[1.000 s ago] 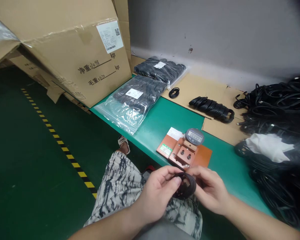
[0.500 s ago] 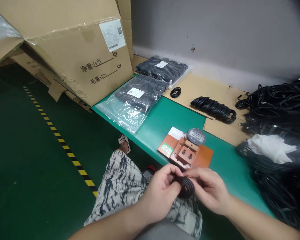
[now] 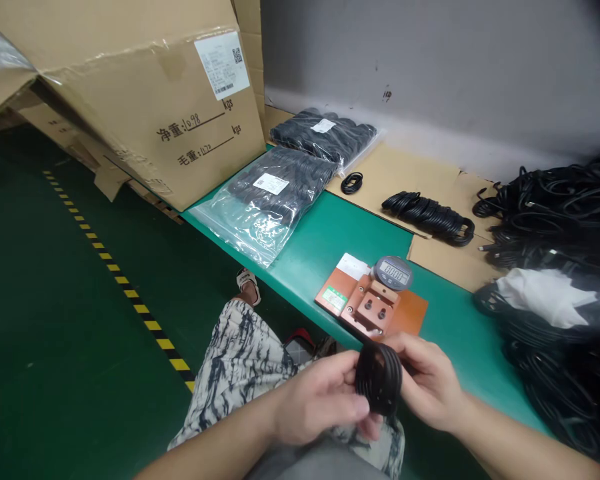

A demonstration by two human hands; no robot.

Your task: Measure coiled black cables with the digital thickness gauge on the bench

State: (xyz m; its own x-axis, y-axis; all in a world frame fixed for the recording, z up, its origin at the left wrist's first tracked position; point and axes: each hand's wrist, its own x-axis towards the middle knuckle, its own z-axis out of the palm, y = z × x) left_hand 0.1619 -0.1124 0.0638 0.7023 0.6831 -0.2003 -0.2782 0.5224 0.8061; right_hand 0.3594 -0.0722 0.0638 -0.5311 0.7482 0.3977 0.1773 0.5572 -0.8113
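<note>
A coiled black cable is held up over my lap, close to the front edge of the green table. My left hand grips the coil from the left, its thumb across the lower part and fingers behind. On the other side, my right hand pinches the coil's upper right; its fingertips are partly hidden behind the cable. Just beyond both hands stands a copper-coloured measuring fixture with a round digital gauge on top.
Bagged black cable coils lie beside a large cardboard box at left. A single small coil and a row of coils rest on cardboard. Loose cables heap at right, with a white cloth on them.
The coil has been turned and raised so its loop faces me more openly. My left hand has shifted its hold down along the coil, and my right hand stays at its right side.
</note>
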